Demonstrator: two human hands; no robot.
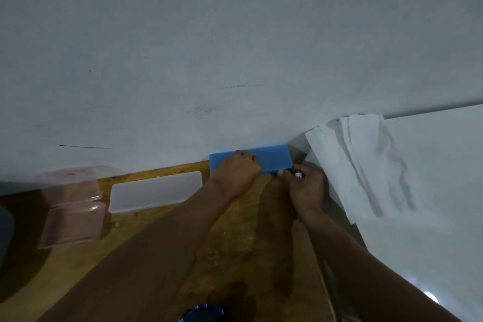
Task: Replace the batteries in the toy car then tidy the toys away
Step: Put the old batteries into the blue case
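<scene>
**tabletop_two:** Closest to us, right at the bottom edge, we've got a shiny blue thing [201, 313] poking into view over the wooden table [235, 256]. Only its top shows, so we can't tell if it's the toy car.

**benchmate:** ok, and where are our hands?

**tabletop_two:** At the far edge of the table, up against the wall [209, 47]. A blue box [274, 158] lies flat there with its long side along the wall. Our left hand [236, 172] is on the box's left half, fingers curled over the top and gripping it. Our right hand [305, 187] is at the box's near right corner with a fingertip against the front edge. It's pinching a small white cylinder [299, 174] with some coloured print on it. Might be a battery, but it's too small and blurry for us to say.

**benchmate:** anything else around?

**tabletop_two:** Just left of the blue box there's a frosted white box [156, 191] lying flat, close to it but not touching. Further left sits a see-through pink container [73, 212], pretty blurry. On the right, a white surface [431, 217] runs alongside the table. White paper sheets [366, 165] are draped across it, and their edge comes close to our right hand.
</scene>
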